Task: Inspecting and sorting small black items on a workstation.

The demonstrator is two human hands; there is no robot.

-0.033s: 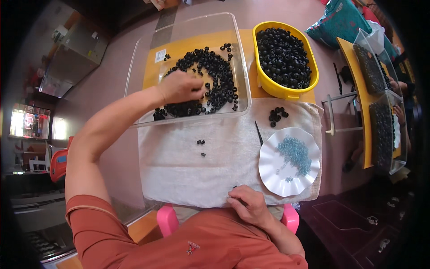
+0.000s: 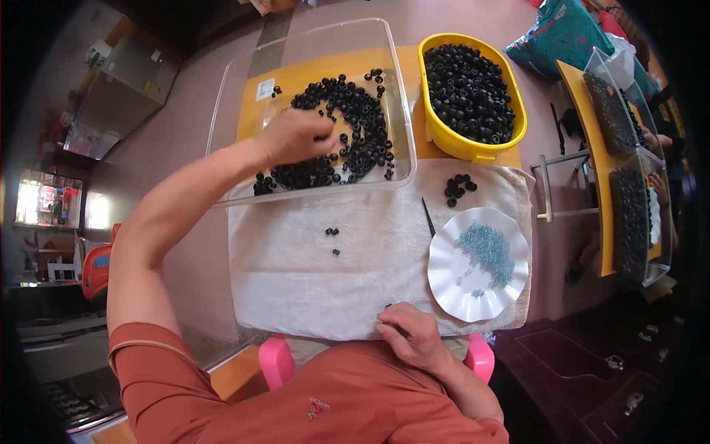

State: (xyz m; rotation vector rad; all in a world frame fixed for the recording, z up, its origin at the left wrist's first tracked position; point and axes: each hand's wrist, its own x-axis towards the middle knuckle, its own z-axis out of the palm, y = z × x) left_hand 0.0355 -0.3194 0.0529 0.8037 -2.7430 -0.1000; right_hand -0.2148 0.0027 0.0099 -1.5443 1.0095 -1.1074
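My left hand (image 2: 296, 138) reaches into a shallow clear plastic box (image 2: 409, 148), its fingers pinched together above many small black round pieces with holes (image 2: 362, 111). Something dark shows by its fingertips, too small to make out. Close to my body, my right hand (image 2: 411, 335) is closed at the near edge of a white cloth (image 2: 296, 288). A small dark tip pokes out past its fingers; what it holds is mostly hidden. Between the hands, a few tiny black pieces (image 2: 333, 232) lie on the cloth.
A yellow tub (image 2: 473, 153) full of black pieces stands at the far right. Nearer are a small group of black pieces (image 2: 460, 189), a slim dark pointed tool (image 2: 428, 217) and a white wavy-edged plate (image 2: 451, 296) with pale blue clear beads (image 2: 487, 255). Another person's hand (image 2: 657, 189) shows far right.
My left hand has risen slightly within the clear box, its fingertips a little farther from me. My right hand stays in place at the cloth's edge.
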